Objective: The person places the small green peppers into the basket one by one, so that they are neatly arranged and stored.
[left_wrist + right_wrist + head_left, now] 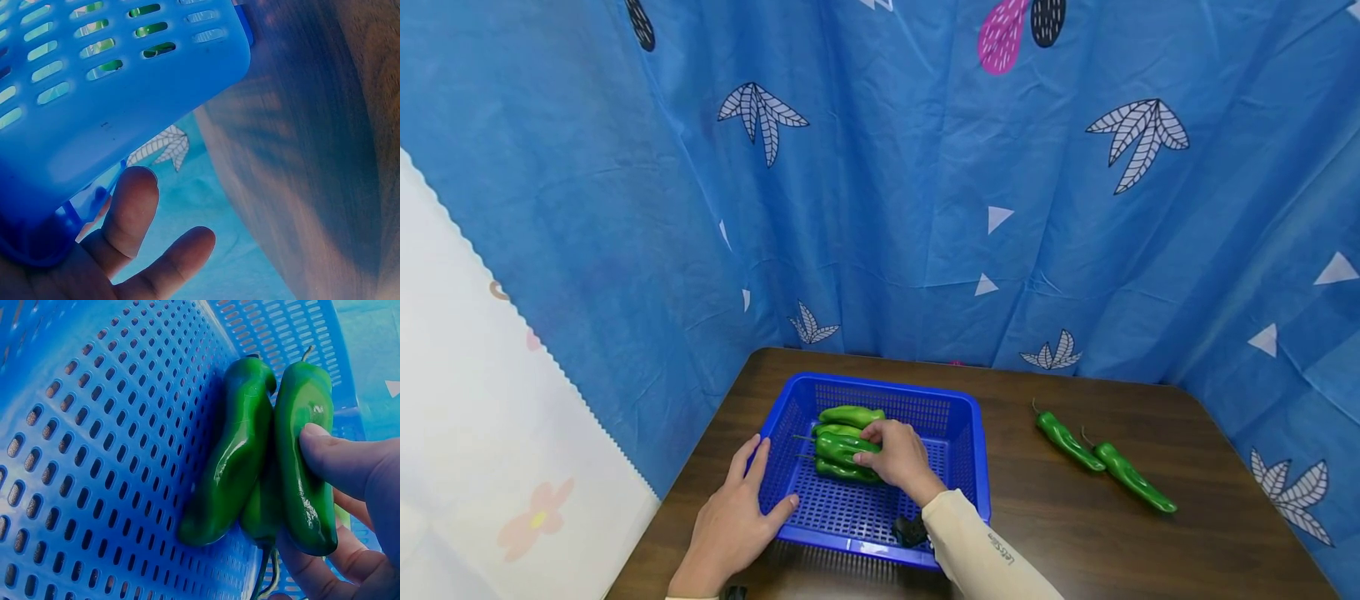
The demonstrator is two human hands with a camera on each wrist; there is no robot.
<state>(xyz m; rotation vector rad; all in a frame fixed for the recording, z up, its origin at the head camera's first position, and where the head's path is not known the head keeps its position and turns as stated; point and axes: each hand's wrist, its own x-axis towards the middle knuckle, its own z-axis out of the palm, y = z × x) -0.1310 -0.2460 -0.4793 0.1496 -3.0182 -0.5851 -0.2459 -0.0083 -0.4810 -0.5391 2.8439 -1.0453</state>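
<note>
In the head view, a blue plastic basket [880,546] with slotted walls holds several long green peppers. My right hand [898,454] is inside it, with thumb and fingers pinching a glossy green pepper [304,456]. A twisted green pepper [234,462] lies beside the held one on the basket floor, and another shows partly between them. My left hand [733,517] rests at the basket's left rim near the front corner, thumb over the edge. In the left wrist view two straight, spread fingers [134,209] show below the rim, outside the wall.
Two more green peppers [1067,442] lie on the brown wooden table [1075,542] to the right of the basket. A blue patterned curtain [910,208] hangs behind the table, and a white cloth [490,400] hangs at the left.
</note>
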